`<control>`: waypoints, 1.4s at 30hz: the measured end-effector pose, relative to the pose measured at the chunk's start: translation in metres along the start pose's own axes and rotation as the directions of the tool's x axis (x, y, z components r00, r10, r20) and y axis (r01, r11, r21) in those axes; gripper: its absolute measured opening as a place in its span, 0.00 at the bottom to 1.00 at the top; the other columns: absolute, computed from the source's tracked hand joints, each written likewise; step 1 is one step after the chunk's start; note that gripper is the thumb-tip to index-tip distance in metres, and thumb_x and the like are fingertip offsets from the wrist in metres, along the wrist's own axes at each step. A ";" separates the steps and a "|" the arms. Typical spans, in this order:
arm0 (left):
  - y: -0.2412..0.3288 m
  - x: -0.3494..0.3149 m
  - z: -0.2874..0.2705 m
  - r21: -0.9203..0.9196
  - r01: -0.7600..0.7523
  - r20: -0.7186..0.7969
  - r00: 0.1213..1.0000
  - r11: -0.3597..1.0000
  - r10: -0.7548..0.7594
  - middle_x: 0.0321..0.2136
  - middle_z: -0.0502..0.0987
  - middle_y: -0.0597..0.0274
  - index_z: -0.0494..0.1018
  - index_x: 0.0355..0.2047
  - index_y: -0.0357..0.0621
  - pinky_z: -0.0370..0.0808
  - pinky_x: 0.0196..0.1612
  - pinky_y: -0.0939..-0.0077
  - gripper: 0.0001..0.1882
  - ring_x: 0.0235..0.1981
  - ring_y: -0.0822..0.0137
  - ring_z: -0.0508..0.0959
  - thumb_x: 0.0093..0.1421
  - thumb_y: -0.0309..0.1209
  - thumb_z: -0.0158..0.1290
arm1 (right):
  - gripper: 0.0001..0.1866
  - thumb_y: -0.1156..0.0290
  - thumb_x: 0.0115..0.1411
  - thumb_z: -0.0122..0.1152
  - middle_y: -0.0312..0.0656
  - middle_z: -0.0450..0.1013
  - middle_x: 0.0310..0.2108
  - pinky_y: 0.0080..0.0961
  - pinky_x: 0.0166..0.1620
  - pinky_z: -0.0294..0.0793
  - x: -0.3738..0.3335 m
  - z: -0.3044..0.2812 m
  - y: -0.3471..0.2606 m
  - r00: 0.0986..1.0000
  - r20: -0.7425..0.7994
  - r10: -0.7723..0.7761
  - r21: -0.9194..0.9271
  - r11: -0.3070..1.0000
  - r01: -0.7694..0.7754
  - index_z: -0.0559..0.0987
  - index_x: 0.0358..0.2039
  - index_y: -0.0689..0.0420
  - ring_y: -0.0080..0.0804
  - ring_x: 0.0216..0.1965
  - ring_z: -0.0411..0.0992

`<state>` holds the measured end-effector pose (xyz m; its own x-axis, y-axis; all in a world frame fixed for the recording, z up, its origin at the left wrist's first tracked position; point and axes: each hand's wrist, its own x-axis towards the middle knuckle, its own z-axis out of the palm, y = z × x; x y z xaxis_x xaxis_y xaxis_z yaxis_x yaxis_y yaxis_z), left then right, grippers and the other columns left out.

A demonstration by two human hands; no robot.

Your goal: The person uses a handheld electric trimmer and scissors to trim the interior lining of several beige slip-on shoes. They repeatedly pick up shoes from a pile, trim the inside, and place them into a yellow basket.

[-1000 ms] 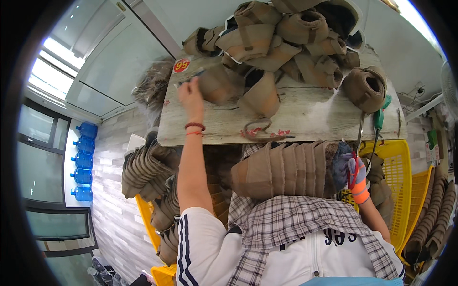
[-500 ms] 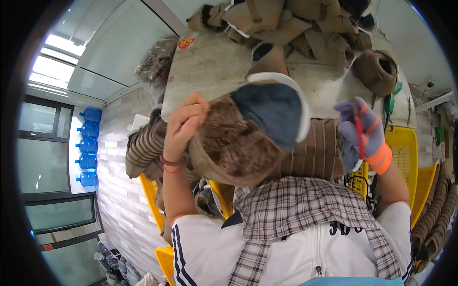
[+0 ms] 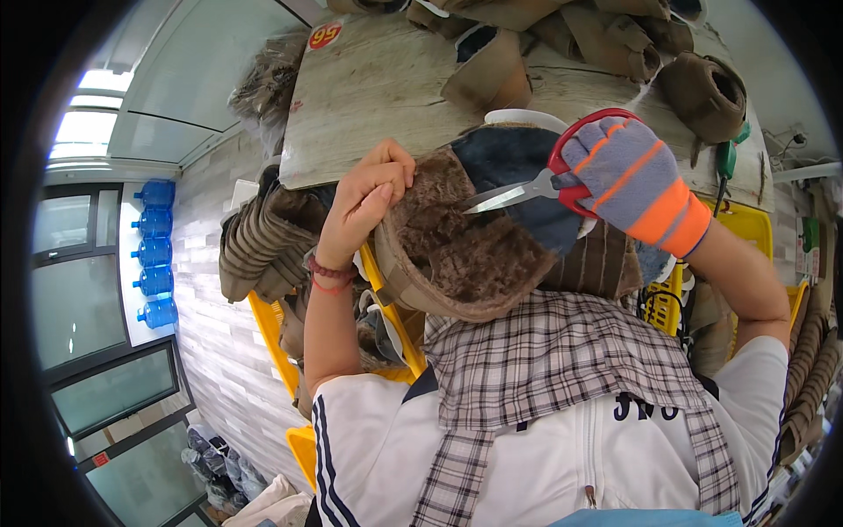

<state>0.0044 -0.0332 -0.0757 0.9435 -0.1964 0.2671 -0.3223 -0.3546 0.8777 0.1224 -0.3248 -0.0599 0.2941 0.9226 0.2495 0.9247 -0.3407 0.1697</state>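
left hand (image 3: 364, 206) gripping boot (image 3: 457, 255), scissors (image 3: 536, 186) inside

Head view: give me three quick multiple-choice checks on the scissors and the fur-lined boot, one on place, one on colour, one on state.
1. Where do the blades of the scissors point?
A. into the boot's furry opening
B. at the yellow crate
C. at the water bottles

2. What colour are the scissor handles?
A. blue
B. red
C. green

3. How is the fur-lined boot held?
A. lying flat on the table
B. hanging from a hook
C. lifted, gripped at its rim by the left hand

Answers: 1 A, the tips sit over the brown lining. 2 B, red loops show around the gloved right hand. 3 C, bare fingers pinch the rim above the lap.
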 end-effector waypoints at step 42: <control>0.004 0.004 0.001 0.035 0.001 0.045 0.999 0.999 -0.002 0.27 0.64 0.56 0.59 0.16 0.39 0.60 0.32 0.78 0.17 0.28 0.67 0.62 0.54 0.39 0.43 | 0.09 0.67 0.43 0.56 0.37 0.68 0.29 0.28 0.34 0.68 0.016 -0.004 0.000 0.993 -0.006 -0.119 -0.114 0.987 0.118 0.75 0.28 0.54 0.34 0.33 0.68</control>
<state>0.0072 -0.0358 -0.0717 0.9397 -0.2361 0.2473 -0.3243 -0.3863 0.8635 0.1262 -0.3107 -0.0522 0.1807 0.9556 0.2328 0.9194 -0.2482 0.3052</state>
